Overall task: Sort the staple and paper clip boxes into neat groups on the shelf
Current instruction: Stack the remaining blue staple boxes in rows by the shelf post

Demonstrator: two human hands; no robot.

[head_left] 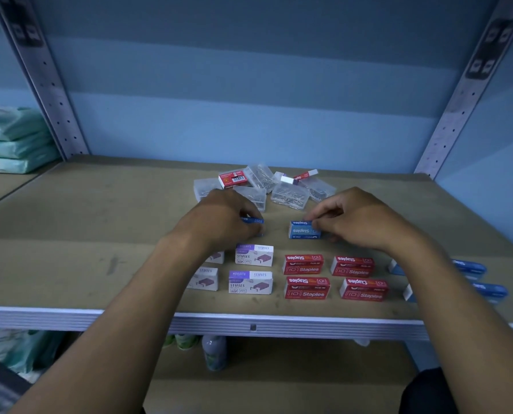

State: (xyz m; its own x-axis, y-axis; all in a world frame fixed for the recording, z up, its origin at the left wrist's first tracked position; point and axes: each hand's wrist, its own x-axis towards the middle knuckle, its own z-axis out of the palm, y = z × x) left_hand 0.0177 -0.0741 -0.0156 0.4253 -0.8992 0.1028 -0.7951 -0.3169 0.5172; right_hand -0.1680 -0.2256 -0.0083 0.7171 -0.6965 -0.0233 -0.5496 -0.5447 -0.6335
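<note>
My left hand [219, 219] is closed on a blue staple box [253, 220], held just above the shelf board [85, 234]. My right hand [359, 219] pinches a second blue staple box [303, 230] that rests on the board. Nearer the front edge, several white-and-purple staple boxes [253, 255] lie in a block at the left, partly hidden by my left arm. Several red staple boxes [304, 264] form a block beside them. Blue boxes [473, 268] lie at the right, partly hidden by my right arm. At the back sits a loose heap of clear paper clip boxes [289, 194] with a red box [233, 178].
Perforated metal uprights [45, 85] stand at both back corners of the shelf. Stacked soft packs [10, 141] lie on the neighbouring shelf at the left. Bottles [215, 351] and bags stand on the shelf below. The metal front lip [249, 324] runs across the view.
</note>
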